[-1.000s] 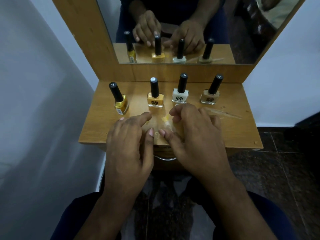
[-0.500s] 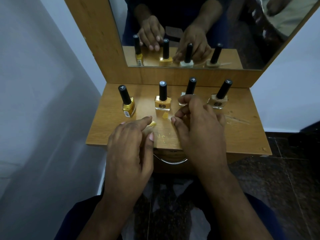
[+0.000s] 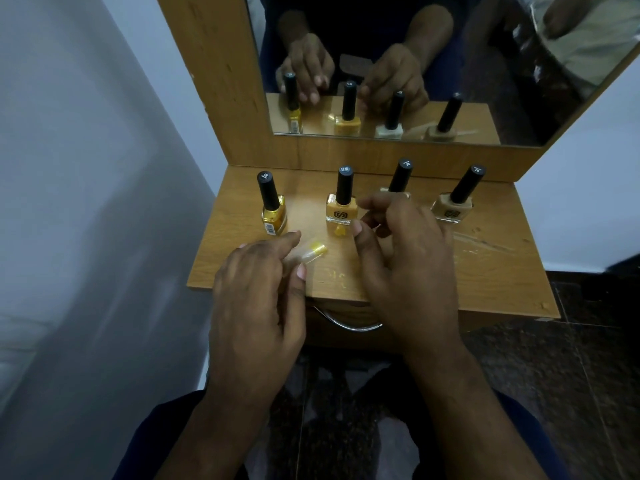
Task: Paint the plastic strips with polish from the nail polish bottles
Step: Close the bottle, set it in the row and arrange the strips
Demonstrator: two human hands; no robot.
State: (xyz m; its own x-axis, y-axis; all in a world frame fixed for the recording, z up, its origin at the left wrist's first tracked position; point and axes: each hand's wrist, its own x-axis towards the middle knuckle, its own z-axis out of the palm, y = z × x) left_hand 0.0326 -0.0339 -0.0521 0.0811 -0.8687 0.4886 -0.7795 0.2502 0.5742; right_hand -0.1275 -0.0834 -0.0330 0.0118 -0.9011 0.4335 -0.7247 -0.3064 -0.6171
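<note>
**Strip pinched in your left hand, four bottles lined up behind**

You are sitting at a small wooden surface [image 3: 502,271] set against a white wall, with a wood-framed mirror [image 3: 433,64] rising from its back edge and dark stone floor below. A curved metal handle [image 3: 346,325] shows on the front under the top. Smears of polish mark the wood near the front and off to the right.

Four nail polish bottles stand upright in a row along the back, all capped in black: a bright yellow bottle [image 3: 273,216] at the left, an orange bottle [image 3: 341,211] next, a pale bottle [image 3: 400,178] largely hidden behind your right hand, and a beige bottle [image 3: 452,209] at the right.

Your left hand [image 3: 256,306] pinches a clear plastic strip [image 3: 308,254] between forefinger and thumb. The strip's long axis runs up and to the right, its yellow-painted tip pointing toward the orange bottle; I cannot tell whether it touches the wood. A second yellow-tipped strip [image 3: 340,231] lies just in front of the orange bottle.

Your right hand [image 3: 405,258] hovers with fingers loosely curled in front of the pale bottle, thumb near the orange one, holding nothing that I can see.
</note>
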